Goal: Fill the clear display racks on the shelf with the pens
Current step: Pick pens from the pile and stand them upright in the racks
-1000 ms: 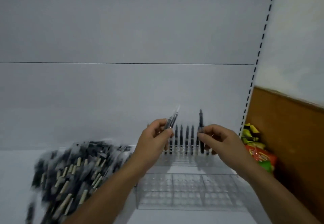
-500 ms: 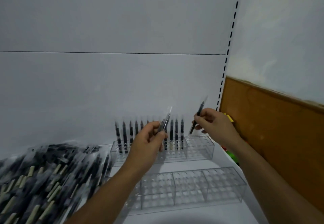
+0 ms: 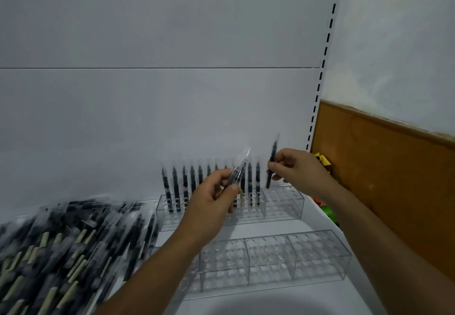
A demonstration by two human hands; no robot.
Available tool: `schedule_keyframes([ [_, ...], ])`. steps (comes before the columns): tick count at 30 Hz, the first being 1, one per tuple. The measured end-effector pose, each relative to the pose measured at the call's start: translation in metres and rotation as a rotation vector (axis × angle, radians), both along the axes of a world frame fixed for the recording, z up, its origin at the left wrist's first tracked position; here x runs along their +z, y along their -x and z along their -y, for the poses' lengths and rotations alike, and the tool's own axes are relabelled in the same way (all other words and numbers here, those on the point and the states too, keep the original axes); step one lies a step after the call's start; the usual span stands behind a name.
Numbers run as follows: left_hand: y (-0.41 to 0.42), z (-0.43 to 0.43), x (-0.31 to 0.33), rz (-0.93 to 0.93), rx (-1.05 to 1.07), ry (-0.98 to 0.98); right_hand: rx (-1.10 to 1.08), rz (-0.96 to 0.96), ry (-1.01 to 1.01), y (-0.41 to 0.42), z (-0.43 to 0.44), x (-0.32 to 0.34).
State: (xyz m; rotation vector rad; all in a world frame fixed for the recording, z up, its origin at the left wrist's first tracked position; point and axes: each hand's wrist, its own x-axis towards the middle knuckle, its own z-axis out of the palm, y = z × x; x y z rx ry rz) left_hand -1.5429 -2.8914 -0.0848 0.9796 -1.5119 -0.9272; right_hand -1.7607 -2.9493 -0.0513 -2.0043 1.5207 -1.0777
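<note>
Right hand point(image 3: 299, 170) pinches one pen point(image 3: 274, 151) mid-barrel, near upright, lower end just over the empty right section of the back rack point(image 3: 283, 202); likely aimed at a hole beside the standing row point(image 3: 175, 189). Left hand point(image 3: 209, 197) grips a few spare pens point(image 3: 242, 164), held close as feed stock. Front rack point(image 3: 317, 255) unfilled; loose pile point(image 3: 64, 245) at left

The right hand point(image 3: 300, 169) has swung its black clear-capped pen point(image 3: 273, 151) from tilted to upright. Its lower tip now nears the rear clear plastic rack point(image 3: 283, 202).
</note>
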Motion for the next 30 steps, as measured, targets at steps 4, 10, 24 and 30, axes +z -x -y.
schedule_keyframes([
  [4, 0.0, 0.0, 0.0, -0.009, -0.007, -0.004, -0.007, -0.116, -0.019, 0.002, 0.002, -0.003],
  [10, 0.001, -0.001, 0.001, 0.008, -0.007, -0.002, -0.035, -0.473, -0.099, -0.003, 0.004, -0.008],
  [24, 0.003, 0.0, 0.0, 0.042, -0.04, 0.038, 0.179, 0.293, -0.265, -0.034, -0.047, 0.01],
  [30, 0.002, 0.0, -0.001, 0.081, -0.066, 0.029, 0.208, 0.555, -0.275, -0.039, -0.044, 0.006],
])
